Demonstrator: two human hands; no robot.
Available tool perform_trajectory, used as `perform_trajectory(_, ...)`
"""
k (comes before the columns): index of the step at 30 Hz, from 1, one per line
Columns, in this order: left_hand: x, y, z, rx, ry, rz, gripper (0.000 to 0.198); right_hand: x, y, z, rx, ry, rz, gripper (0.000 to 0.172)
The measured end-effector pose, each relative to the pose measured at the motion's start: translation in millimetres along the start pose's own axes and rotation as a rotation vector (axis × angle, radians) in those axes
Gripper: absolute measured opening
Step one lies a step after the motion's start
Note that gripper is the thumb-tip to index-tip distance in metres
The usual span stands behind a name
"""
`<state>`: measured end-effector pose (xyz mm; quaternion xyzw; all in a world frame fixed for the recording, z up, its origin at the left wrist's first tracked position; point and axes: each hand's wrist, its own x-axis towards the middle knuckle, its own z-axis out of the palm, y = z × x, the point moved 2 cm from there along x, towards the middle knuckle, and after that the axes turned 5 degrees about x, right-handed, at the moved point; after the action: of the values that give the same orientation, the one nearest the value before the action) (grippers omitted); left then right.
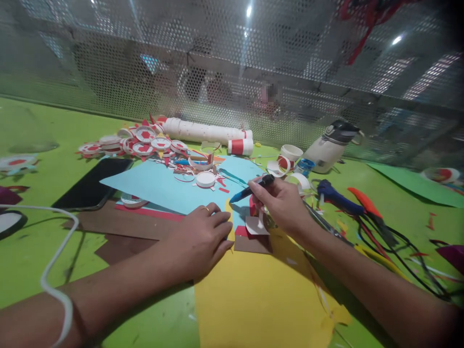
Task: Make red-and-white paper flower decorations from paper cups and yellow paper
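Observation:
My right hand grips a blue and black pen. The pen slants down to the left, its tip at a narrow yellow paper strip. Palm down, my left hand lies over the strip and the papers with its fingers stretched out; a ring is on one finger. Light blue paper spreads beyond both hands, and a large yellow sheet lies nearer to me. Between the hands are a brown paper piece and a small white paper piece.
Red-and-white paper discs are heaped behind, beside a long stack of paper cups. A phone lies left. On the right are a bottle, a blue-handled tool with a cord, and yellow-handled scissors. A perforated metal screen stands behind.

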<state>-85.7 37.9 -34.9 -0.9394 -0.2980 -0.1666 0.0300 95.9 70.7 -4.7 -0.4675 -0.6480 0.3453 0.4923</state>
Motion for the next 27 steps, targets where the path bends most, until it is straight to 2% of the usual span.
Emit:
perform_trajectory(8, 0.3, -0.9, 0.7, -0.031, 0.027, -0.002, 0.023, -1.3, -1.8, -1.4, 0.011, 0.005, 0.003, 0.032)
perform_trajectory(27, 0.7, -2.3, 0.5, -0.011, -0.021, -0.041, 0.023, -1.0, 1.3, -0.9, 0.009, 0.006, 0.01, 0.032)
